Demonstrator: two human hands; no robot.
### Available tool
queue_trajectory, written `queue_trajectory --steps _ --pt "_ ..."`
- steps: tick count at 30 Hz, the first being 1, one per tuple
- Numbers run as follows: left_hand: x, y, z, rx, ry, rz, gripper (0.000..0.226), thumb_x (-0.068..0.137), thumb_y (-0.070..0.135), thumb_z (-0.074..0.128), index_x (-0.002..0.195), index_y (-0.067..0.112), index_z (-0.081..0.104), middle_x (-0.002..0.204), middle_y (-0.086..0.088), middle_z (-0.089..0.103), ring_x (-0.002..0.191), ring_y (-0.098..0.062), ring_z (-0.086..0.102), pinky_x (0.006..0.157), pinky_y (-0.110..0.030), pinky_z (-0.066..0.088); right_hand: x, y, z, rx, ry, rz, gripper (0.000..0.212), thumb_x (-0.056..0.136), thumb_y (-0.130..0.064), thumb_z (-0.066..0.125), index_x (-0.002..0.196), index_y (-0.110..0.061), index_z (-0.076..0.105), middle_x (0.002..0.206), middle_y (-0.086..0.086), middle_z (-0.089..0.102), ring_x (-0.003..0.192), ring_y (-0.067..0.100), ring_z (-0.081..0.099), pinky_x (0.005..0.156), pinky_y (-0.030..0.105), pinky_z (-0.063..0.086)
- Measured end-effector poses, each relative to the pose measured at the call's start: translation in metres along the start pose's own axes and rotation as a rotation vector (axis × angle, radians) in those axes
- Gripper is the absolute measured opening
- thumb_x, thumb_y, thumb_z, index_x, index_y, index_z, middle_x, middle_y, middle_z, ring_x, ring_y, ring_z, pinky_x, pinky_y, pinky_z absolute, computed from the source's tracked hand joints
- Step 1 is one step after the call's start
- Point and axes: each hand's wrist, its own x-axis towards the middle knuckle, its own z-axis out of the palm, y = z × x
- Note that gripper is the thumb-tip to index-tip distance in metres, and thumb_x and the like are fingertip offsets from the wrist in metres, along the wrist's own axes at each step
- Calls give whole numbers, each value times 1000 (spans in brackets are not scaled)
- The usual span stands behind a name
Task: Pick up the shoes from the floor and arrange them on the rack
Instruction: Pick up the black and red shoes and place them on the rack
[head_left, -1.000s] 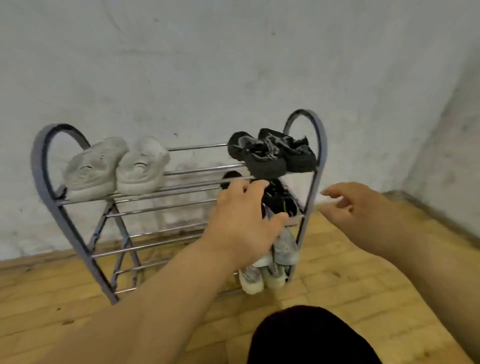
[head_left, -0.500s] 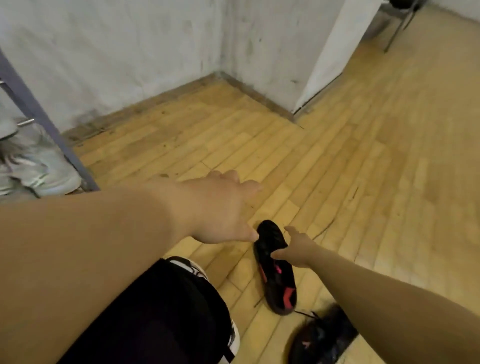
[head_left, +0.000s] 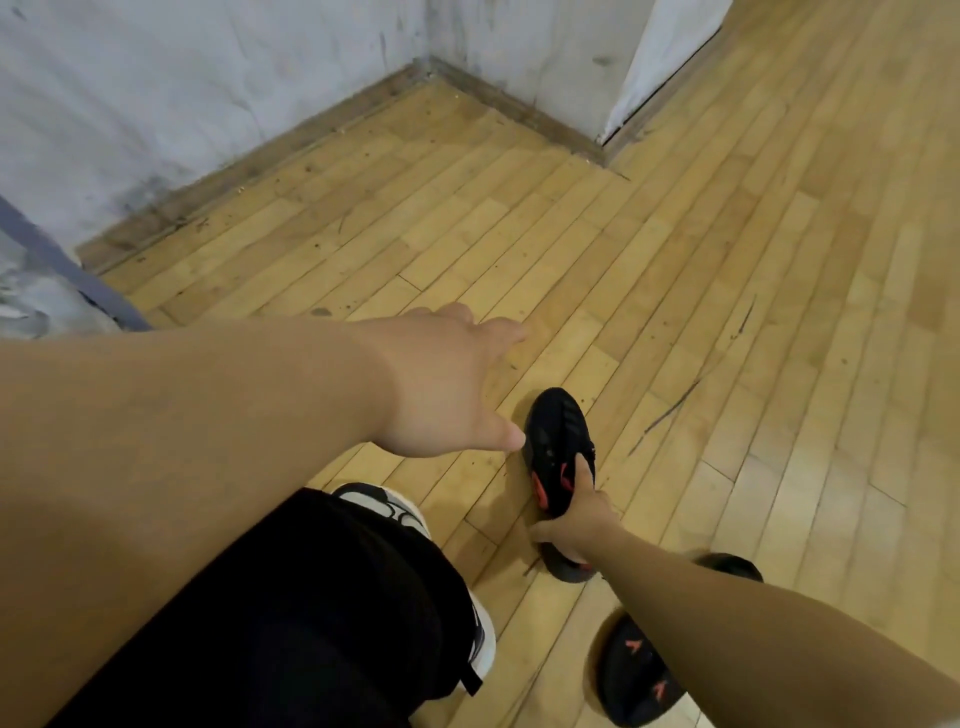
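A black shoe with red marks (head_left: 557, 441) lies on the wooden floor, toe pointing away from me. My right hand (head_left: 574, 525) grips it at the collar, fingers inside the opening. Its mate, a second black shoe with red marks (head_left: 631, 675), lies nearer to me, partly hidden under my right forearm. My left hand (head_left: 447, 384) hovers above the floor just left of the held shoe, fingers spread, holding nothing. At the far left edge only a purple leg of the rack (head_left: 62, 265) shows, with a grey-white shoe (head_left: 31, 306) on it.
My own leg in black shorts (head_left: 291, 623) and white-and-black sneaker (head_left: 395, 512) fill the bottom left. A white wall corner with a brown baseboard (head_left: 498, 104) stands behind. Wooden floor (head_left: 779, 312) stretches to the right.
A second ago both hands were at the rack; the view then swung right to the floor. Since half a second ago my right hand has closed on the black shoe's collar.
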Motion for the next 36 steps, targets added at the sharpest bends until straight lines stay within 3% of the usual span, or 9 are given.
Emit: queue_trajectory --steps 6,12,16,19,21,24,29,33,36 --pt "-10 -4 -13 -133 63 -59 88 95 63 54 159 49 -4 170 -2 13 146 -29 38 115 -48 39 -37 -57 -72 401 32 -228 113 69 -44 91 156 -30 21 142 1 51 121 28 55 103 46 47" --pt "-52 -30 -34 -343 327 -164 82 98 57 53 161 45 2 161 1 41 127 -23 57 103 -38 45 -129 -159 -137 170 52 -622 124 72 -44 90 160 -41 3 125 -11 55 106 15 61 90 32 47" --pt "-94 -53 -26 -433 365 -354 77 100 62 44 161 47 -1 162 -1 40 116 -26 60 82 -31 39 -197 -221 -159 33 66 -866 128 67 -48 90 159 -47 1 115 -20 60 93 2 66 78 24 52" --pt "-132 -66 -23 -811 482 -339 74 102 49 52 160 51 6 124 10 61 105 -33 70 88 -46 60 -243 -261 -155 -29 77 -1028 124 66 -47 91 157 -51 6 115 -22 63 90 1 68 75 24 55" --pt "-167 -83 -18 -1001 623 -283 73 100 42 58 158 52 14 112 13 65 107 -31 70 95 -51 58 -275 -287 -146 -52 83 -1117 120 66 -46 91 156 -51 11 115 -24 63 93 -1 68 78 24 55" --pt "-235 -114 -4 -1109 898 -244 70 99 37 64 156 52 27 105 13 75 100 -16 73 95 -46 58 -329 -327 -125 -76 50 -1303 111 68 -48 89 153 -52 17 117 -31 58 101 -3 65 85 23 55" --pt "-379 -156 60 -1376 1367 -232 62 99 4 61 147 41 49 99 -7 76 102 -30 74 89 -48 60 -441 -401 -39 -264 -146 -1592 115 71 -51 88 157 -49 12 130 -30 51 100 -10 60 80 10 47" --pt "-494 -170 162 -1522 1705 -478 63 96 -7 52 141 38 55 112 -9 74 100 -27 75 79 -40 60 -533 -431 83 -658 -346 -1821 126 70 -48 88 161 -44 0 153 -12 42 118 11 54 93 29 47" --pt "-561 -162 254 -1641 1891 -786 62 96 -6 47 138 40 57 114 -2 75 90 -25 73 70 -37 59 -602 -424 195 -911 -473 -1950 129 68 -49 88 162 -37 0 147 0 50 117 24 59 95 40 53"
